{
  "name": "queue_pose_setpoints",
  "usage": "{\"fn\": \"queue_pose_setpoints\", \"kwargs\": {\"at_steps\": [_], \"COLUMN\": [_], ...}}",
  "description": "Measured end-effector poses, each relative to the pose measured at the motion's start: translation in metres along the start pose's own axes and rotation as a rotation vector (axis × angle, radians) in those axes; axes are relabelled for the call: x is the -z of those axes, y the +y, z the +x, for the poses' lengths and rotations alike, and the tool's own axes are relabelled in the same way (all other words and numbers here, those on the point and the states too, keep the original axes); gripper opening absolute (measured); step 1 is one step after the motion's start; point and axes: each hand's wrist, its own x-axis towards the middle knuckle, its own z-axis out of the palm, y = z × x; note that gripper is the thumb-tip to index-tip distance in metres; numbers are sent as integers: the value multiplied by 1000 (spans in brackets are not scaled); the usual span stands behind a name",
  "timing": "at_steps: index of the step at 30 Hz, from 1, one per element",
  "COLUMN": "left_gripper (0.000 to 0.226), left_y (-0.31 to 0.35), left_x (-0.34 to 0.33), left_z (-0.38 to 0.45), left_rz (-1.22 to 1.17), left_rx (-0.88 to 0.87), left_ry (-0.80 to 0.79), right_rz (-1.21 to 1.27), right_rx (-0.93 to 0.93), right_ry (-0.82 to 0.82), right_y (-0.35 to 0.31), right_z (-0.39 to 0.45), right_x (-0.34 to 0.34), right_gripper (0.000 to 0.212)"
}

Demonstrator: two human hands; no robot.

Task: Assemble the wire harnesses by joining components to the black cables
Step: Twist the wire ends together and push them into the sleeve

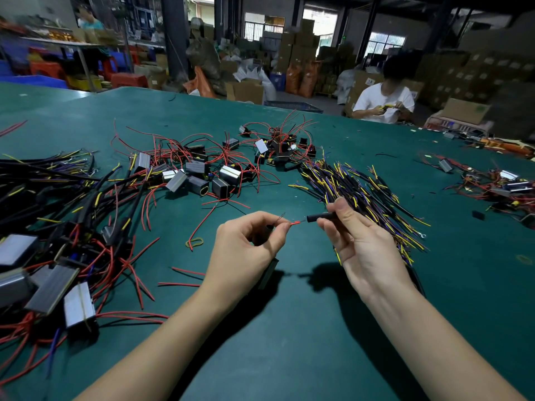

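My left hand (249,250) pinches the bare-tipped end of a red wire (295,223) between thumb and forefinger; a dark box-shaped component (267,273) hangs below that hand, mostly hidden by the palm. My right hand (356,241) grips a black cable (321,217) with its open end pointing left at the red wire's tip. A small gap separates the wire tip from the cable end. Both hands hover over the green table (289,328).
Black cables with yellow and purple leads (362,186) lie heaped behind my right hand. Grey box components with red wires (202,175) lie mid-table. A tangled pile of cables joined to boxes (58,241) fills the left. A rubber band (195,242) lies nearby. A seated person (385,99) works at the far side.
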Motion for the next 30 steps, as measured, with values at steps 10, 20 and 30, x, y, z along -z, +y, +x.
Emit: {"fn": "queue_pose_setpoints", "kwargs": {"at_steps": [10, 20, 30], "left_gripper": [10, 10, 10], "left_y": [0, -2, -2], "left_x": [0, -1, 0], "left_z": [-1, -3, -2], "left_rz": [12, 22, 37], "left_rx": [-31, -46, -60], "left_ry": [14, 20, 12], "right_rz": [-9, 1, -55], "right_rx": [10, 26, 49], "right_ry": [38, 40, 14], "right_y": [2, 2, 2], "right_z": [-1, -3, -2], "right_x": [3, 2, 2], "right_gripper": [13, 14, 15]}}
